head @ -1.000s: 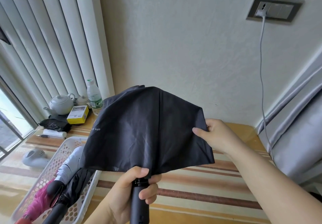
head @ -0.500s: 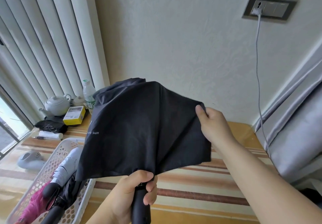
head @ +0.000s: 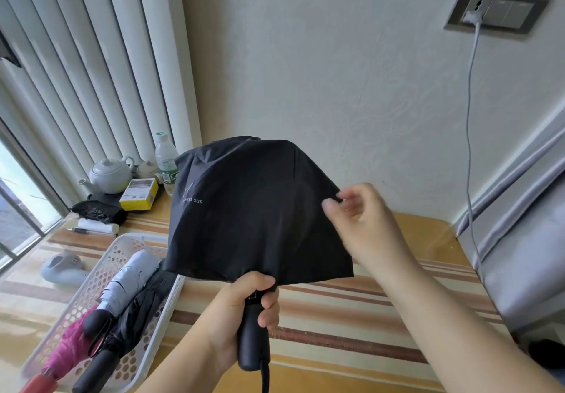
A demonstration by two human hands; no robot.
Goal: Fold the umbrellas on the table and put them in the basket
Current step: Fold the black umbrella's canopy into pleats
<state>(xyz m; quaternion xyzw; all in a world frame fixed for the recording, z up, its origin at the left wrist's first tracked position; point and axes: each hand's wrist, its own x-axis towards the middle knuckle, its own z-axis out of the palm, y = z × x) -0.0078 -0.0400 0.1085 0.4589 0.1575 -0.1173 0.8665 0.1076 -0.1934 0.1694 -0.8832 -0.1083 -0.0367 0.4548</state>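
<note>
head | left hand [head: 241, 310] grips handle of 1 black umbrella [head: 256, 209], canopy above it | right hand [head: 357, 215] at canopy's right edge, blurred, grip unclear | basket [head: 159, 316] left of left hand: 3 folded umbrellas [head: 131, 282]

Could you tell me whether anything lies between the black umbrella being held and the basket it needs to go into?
Nothing visible blocks the way from the black umbrella to the basket on its left, but folded umbrellas already fill much of it.
</note>
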